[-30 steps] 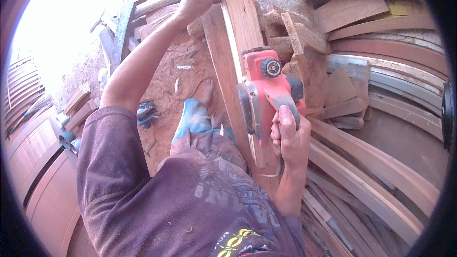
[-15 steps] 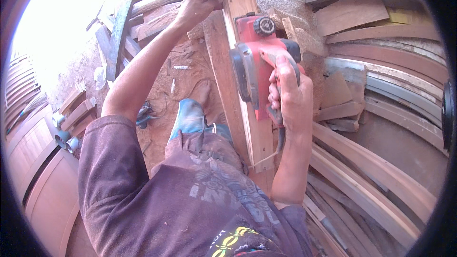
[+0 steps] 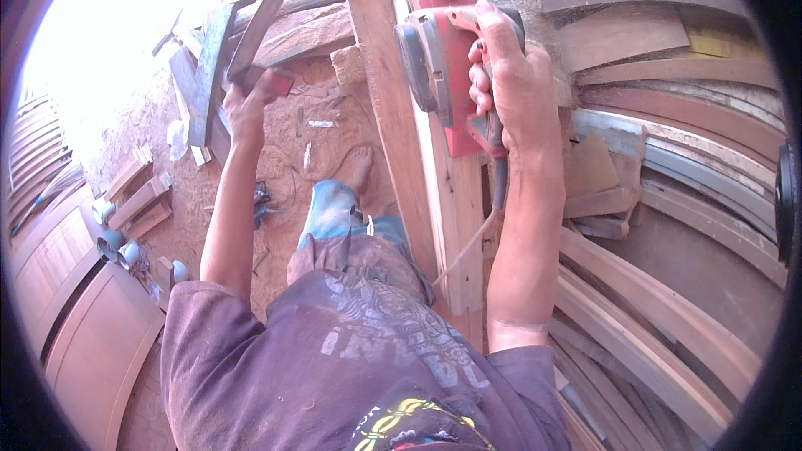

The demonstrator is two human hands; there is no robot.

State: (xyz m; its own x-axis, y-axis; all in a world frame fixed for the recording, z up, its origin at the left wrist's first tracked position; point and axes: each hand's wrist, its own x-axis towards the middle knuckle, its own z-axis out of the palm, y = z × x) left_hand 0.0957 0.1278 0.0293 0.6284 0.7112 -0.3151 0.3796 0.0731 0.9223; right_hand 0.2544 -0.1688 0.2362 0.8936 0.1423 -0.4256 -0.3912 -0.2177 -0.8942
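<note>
My right hand point(image 3: 522, 88) is wrapped around the rear handle of a red electric planer point(image 3: 461, 129), which rests on a long pale timber point(image 3: 459, 225). A round black knob tops the planer's far end, and its cord drops beside the timber. Off to the left, clear of the timber, my left hand point(image 3: 246, 108) grips a try square point(image 3: 264, 21) by its reddish stock. The square's long dark blade points up and away from me. Part of the stock is hidden by my fingers.
A brown board point(image 3: 388, 108) runs along the timber's left side. Curved and straight wooden pieces point(image 3: 652, 284) are stacked at the right. Scrap wood point(image 3: 288, 25) lies at the far left, door-like panels point(image 3: 100, 317) at the near left. My bare foot point(image 3: 359, 169) stands on the dusty floor.
My left hand has lifted the try square off the timber and swung it left and nearer, its blade turning from crosswise to pointing away. The planer has slid farther along the timber.
</note>
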